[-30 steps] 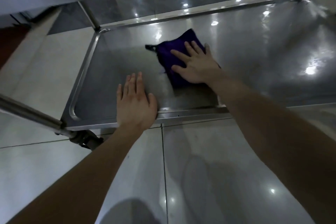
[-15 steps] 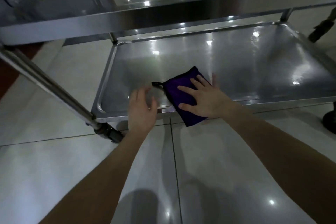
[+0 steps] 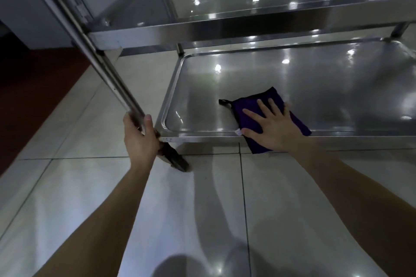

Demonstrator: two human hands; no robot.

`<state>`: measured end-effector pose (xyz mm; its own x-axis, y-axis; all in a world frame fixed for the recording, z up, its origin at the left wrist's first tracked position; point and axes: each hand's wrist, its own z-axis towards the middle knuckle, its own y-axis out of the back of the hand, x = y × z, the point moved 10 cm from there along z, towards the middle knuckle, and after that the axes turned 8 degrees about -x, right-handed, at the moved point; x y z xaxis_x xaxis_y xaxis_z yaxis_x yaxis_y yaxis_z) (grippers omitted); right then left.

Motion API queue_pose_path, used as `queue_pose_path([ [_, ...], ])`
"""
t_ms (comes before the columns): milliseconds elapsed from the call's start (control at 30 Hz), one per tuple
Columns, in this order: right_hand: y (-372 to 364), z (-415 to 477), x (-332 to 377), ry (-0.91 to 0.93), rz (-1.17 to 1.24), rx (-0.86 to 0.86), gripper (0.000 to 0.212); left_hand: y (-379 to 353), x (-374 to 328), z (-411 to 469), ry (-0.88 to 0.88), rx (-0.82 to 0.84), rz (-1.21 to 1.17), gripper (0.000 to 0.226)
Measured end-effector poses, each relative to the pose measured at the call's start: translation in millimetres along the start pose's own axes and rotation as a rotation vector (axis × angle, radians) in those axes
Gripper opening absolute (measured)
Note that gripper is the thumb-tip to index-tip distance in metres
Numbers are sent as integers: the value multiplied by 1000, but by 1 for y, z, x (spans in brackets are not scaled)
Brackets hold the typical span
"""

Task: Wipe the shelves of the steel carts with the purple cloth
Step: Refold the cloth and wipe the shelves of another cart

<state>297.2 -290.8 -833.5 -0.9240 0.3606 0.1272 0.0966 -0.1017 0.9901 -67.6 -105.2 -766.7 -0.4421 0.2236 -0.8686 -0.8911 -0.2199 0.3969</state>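
While the right hand [image 3: 272,128] lies flat, fingers spread, over most of the purple cloth [image 3: 246,103], the cloth sits at the bottom shelf's [image 3: 315,87] near edge, one corner overhanging the rim. The left hand [image 3: 139,137] wraps the cart post [image 3: 108,74], partly hiding the wheel [image 3: 177,162]. The cloth's white tag [image 3: 238,132] is unreadable.

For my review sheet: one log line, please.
left hand grips cart post | right hand presses purple cloth flat | cloth overhangs bottom shelf front edge

No text or label here can be read
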Motion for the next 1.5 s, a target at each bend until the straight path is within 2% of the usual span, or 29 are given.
queue_pose_path([
  [67, -5, 12, 36, 11, 31, 16, 101, 3, 1, 3, -11, -16, 12, 35],
  [267, -35, 71, 204, 201, 76, 48, 88, 11, 1, 7, -76, 3, 16, 29],
  [367, -46, 119, 236, 185, 121, 76, 89, 15, -1, 8, -133, 11, -1, 26],
  [567, -38, 228, 208, -20, 83, 47, 92, 20, 1, 13, -164, 40, -38, 26],
  [700, -38, 247, 207, -71, 71, 70, 95, 21, -1, 15, -195, 43, -54, 29],
  [800, -36, 219, 217, -19, 55, 68, 95, 21, 0, 15, -177, 53, -74, 32],
  [967, -35, 120, 241, 147, 84, 64, 93, 23, -6, 14, -185, 72, -37, 35],
  [1067, -29, 72, 232, 257, 66, 54, 94, 24, -9, 13, -166, 90, -25, 35],
  [1167, -20, 41, 206, 352, 13, 12, 84, 22, -7, 16, -121, 121, 26, 38],
  [1367, 1, -13, 113, 268, 15, -32, 76, 22, -4, 16, 23, 99, 164, 39],
  [1500, 17, -55, 53, 182, 16, -49, 73, 30, 17, -37, 320, -77, 198, 47],
])
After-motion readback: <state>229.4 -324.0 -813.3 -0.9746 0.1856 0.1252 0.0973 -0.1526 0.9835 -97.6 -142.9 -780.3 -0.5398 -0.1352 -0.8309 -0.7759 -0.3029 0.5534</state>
